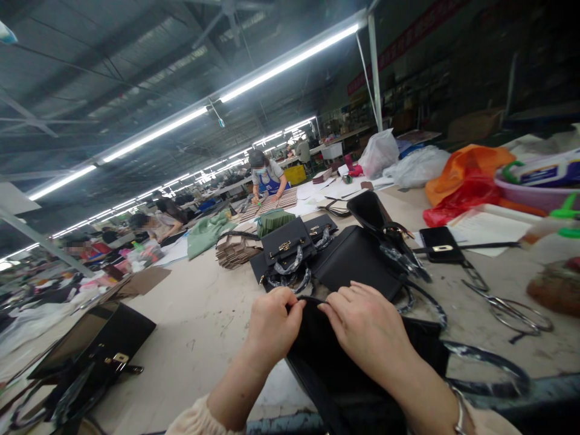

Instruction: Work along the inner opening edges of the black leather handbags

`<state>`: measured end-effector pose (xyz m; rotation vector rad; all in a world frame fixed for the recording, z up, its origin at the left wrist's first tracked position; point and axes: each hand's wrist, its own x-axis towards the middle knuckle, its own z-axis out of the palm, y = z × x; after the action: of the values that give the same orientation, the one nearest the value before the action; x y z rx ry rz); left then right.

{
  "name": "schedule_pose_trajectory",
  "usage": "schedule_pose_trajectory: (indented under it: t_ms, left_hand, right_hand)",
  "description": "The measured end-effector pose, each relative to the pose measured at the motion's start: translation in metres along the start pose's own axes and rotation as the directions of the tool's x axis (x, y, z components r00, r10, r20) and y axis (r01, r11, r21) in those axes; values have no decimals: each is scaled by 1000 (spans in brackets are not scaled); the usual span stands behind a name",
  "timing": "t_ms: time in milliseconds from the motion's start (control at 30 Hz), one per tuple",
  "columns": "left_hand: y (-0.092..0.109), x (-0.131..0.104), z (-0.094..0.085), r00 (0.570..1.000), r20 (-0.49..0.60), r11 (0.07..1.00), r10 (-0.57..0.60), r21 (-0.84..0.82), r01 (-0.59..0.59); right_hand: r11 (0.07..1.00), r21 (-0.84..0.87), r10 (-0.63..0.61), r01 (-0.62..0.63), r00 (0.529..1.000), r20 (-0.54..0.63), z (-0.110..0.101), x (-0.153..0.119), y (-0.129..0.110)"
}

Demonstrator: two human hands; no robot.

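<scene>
One black bag, far edge pinched by left fingers, right fingers

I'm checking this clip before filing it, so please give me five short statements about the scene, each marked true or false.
1. The left hand and right hand both pinch the edge of a black bag. True.
2. The scissors lie to the left of both hands. False: the scissors lie to the right of them.
3. Another bag, black with a gold clasp, is off to the left. True.
4. The right wrist is bare. False: it wears a metal bracelet.
5. A green cloth lies farther away than the hands. True.
</scene>
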<state>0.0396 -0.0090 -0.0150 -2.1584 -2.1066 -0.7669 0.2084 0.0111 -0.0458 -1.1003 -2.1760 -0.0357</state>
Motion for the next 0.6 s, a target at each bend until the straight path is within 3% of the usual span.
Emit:
schedule_pose_trajectory:
  t_ms: [267,600]
  left_hand:
    - [3,-7,-1,999,-30,999,-24,-40,23]
    - [1,-14,-2,999,-45,999,19,-40,-21]
  right_hand:
    - [998,61,22,-27,996,86,-8,0,-12]
    - [999,45,4,-6,999,41,5,6,-18]
